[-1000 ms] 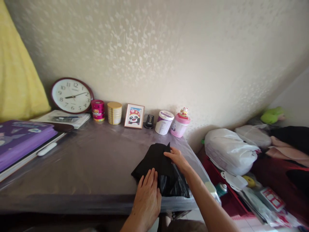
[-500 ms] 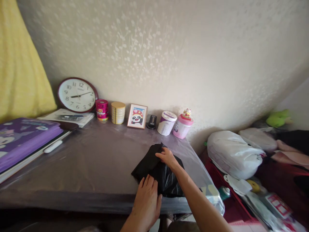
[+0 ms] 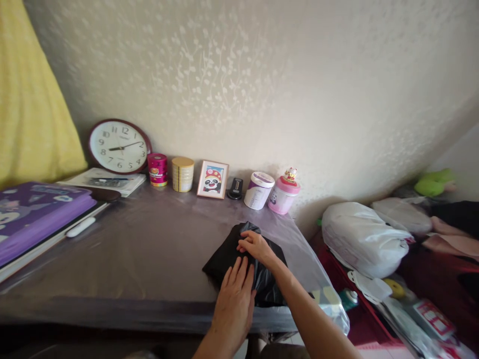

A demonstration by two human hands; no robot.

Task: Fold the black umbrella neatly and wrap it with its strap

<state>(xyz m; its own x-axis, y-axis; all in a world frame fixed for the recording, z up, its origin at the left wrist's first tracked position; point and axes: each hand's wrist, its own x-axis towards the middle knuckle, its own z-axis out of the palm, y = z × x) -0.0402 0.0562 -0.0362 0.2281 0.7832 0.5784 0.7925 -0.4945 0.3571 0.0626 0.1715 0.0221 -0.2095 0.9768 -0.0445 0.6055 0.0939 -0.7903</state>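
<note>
A black plastic bag [image 3: 222, 259] lies folded and creased near the front edge of the table. My left hand [image 3: 236, 291] rests on its near part, fingers stretched out flat with the palm down. Just beyond those fingertips, my right hand [image 3: 256, 247] has curled fingers, pinched together on the bag's upper middle. Both forearms cover part of the bag's right side.
Along the wall stand a clock [image 3: 119, 145], a pink can [image 3: 157, 170], a yellow-lidded can [image 3: 183, 174], a panda picture frame [image 3: 212, 180] and two tubs. A purple folder [image 3: 41, 209] lies left. White bags [image 3: 361, 239] are piled beyond the table's right edge.
My left hand has slid forward and right over the bag, closer to my right hand. The bag's raised upper fold has been pressed down and my right fingers are more curled.
</note>
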